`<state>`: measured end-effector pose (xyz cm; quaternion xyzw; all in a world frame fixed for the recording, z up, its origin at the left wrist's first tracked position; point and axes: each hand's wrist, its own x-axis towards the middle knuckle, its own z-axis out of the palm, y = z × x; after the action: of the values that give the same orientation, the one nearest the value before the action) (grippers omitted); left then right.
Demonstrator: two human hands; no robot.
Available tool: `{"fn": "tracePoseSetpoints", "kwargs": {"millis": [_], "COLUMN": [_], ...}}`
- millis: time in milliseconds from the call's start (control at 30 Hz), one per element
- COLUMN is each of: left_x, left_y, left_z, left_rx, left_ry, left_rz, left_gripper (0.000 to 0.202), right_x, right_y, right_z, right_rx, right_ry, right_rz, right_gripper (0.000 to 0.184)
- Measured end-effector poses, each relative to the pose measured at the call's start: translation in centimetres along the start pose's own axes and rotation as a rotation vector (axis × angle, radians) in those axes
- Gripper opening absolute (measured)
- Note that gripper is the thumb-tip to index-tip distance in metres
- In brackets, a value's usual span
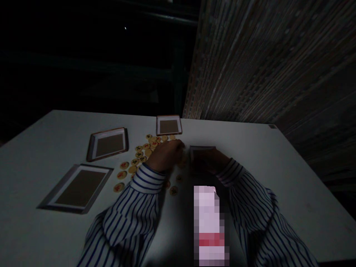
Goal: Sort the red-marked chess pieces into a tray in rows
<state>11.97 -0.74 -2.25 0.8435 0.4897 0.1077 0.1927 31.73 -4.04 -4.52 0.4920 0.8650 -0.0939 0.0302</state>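
Observation:
My left hand (166, 154) is over the right side of a spread of round Chinese chess pieces (148, 152). Its fingers are curled inward, and what they hold, if anything, is hidden. Red or black characters mark many of the pieces; others are plain on top. Further right, my right hand (213, 160) lies across a shallow tray (204, 148) and covers much of it. Deep shadow hides its fingers. Several loose pieces lie below my left hand, among them a black-marked piece (174, 190).
On the white table (278, 178), a tray (168, 126) sits at the back, with another tray (108, 144) at the left and a third tray (80, 186) nearer me. A pixelated pale patch (208, 218) covers the front middle. A ribbed stack (236, 74) rises behind the table.

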Motion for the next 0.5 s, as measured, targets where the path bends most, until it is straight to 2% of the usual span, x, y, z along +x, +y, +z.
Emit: {"fn": "tracePoseSetpoints", "kwargs": {"millis": [233, 500], "left_x": [-0.2, -1.1], "left_y": [-1.3, -2.3], "left_z": [-1.2, -3.1], "left_rx": [-0.045, -0.088], "left_ry": [0.057, 0.152], "left_rz": [-0.002, -0.021], "left_gripper": [0.027, 0.029], "right_x": [-0.2, -0.7], "right_y": [0.0, -1.2], "right_z": [-1.2, -2.3], "right_rx": [-0.103, -0.17], "right_ry": [0.009, 0.155], "right_rz": [0.033, 0.091], "right_gripper": [0.026, 0.025]}}
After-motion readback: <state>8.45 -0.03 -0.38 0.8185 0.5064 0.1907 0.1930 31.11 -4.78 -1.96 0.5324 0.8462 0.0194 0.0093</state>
